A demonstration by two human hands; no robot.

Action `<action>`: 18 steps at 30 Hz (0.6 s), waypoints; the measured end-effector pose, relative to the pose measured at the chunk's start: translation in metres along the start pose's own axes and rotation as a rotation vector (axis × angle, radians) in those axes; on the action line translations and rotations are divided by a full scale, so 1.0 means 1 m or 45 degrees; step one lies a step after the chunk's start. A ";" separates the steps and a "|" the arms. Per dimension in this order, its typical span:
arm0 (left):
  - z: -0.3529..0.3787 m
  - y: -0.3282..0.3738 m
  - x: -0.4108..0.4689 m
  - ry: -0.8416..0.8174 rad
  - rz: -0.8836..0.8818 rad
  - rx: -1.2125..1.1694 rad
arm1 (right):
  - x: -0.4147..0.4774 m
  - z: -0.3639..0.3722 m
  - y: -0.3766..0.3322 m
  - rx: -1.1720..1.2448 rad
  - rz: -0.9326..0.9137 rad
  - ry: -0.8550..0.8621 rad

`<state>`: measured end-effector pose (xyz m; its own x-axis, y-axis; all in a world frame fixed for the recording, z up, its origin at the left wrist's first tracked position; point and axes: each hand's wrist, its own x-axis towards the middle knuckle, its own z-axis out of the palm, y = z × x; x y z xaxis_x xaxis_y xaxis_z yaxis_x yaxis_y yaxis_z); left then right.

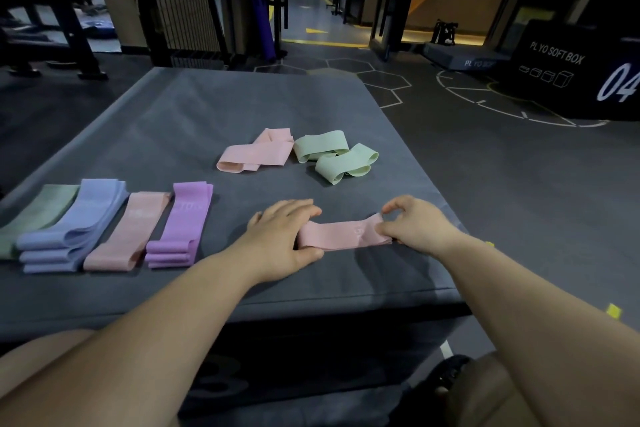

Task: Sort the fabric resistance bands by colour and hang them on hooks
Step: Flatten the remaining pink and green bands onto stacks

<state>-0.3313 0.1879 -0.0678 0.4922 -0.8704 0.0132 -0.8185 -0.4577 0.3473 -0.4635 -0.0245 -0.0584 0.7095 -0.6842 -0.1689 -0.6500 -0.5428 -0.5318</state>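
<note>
Both hands work one pink band (339, 234) lying near the front edge of the padded box (207, 107): the left hand (280, 239) presses flat on its left end, the right hand (415, 225) pinches its right end. Flattening seems the step in hand; next it needs lifting leftward onto the pink pile (128, 232), edges squared.

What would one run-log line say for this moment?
step: flattening pink band on plyo box | left hand: presses one end | right hand: pinches other end | unsorted: loose pink bands, green bands behind
</note>
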 end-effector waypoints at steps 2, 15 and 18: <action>0.004 0.002 0.000 -0.043 0.065 0.036 | -0.001 0.000 -0.001 -0.015 -0.013 0.014; 0.017 0.000 0.004 -0.243 0.130 0.220 | -0.023 0.012 -0.004 -0.544 -0.523 -0.041; 0.016 0.001 0.005 -0.262 0.123 0.244 | -0.027 0.016 -0.002 -0.737 -0.473 -0.176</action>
<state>-0.3342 0.1807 -0.0828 0.3548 -0.9213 -0.1593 -0.9094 -0.3797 0.1699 -0.4766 0.0027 -0.0664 0.9159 -0.3556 -0.1860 -0.3709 -0.9271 -0.0540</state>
